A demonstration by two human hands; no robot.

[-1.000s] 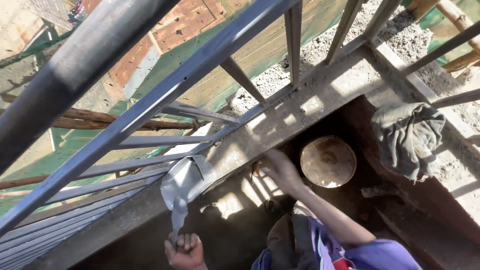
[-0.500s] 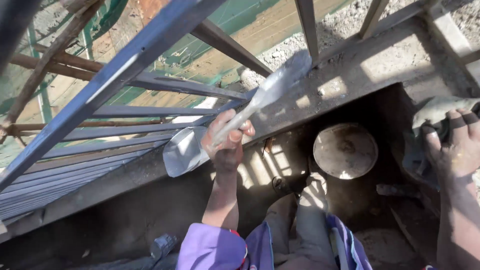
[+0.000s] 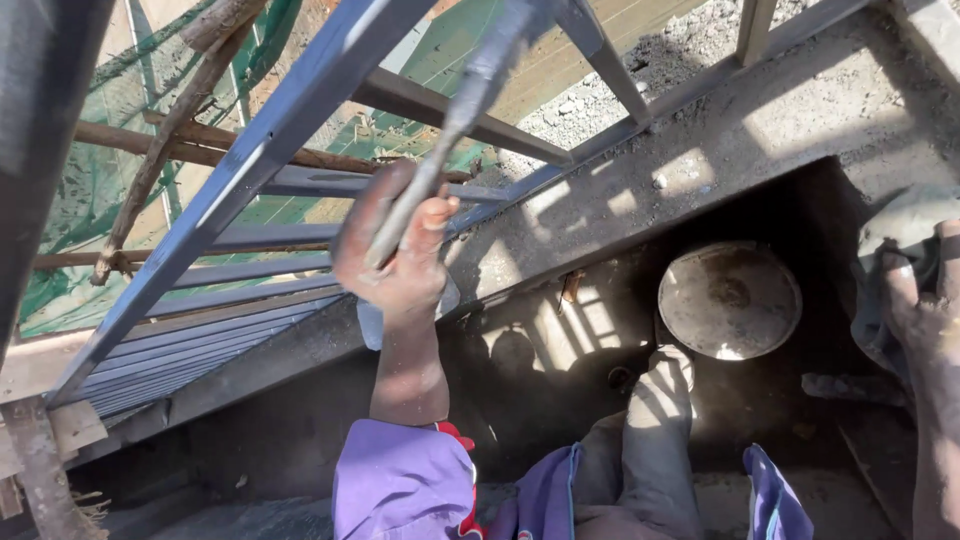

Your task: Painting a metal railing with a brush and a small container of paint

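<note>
Nearest: purple sleeve (image 3: 405,480) and a dusty trouser leg (image 3: 655,450) down in the shaded trench.

Left hand (image 3: 400,255) is raised, fingers (image 3: 432,222) clamped round the handle of a trowel (image 3: 450,130). Handle runs up past the metal railing (image 3: 290,110); the blade sits just under the fist, mostly hidden behind it.

Right hand (image 3: 925,310) at frame edge, resting on a grey cloth (image 3: 900,230). Fingers look loosely curled on it (can't tell if they actually grip).

Judgement: keep the trowel grip firm and low on the handle, wrist straight, swing clear of the rail bars.

Further out: round metal pan (image 3: 730,300) on the trench floor, well apart from both hands. Beyond that the concrete ledge (image 3: 760,130), then green netting (image 3: 100,200) and wooden poles (image 3: 160,150).
</note>
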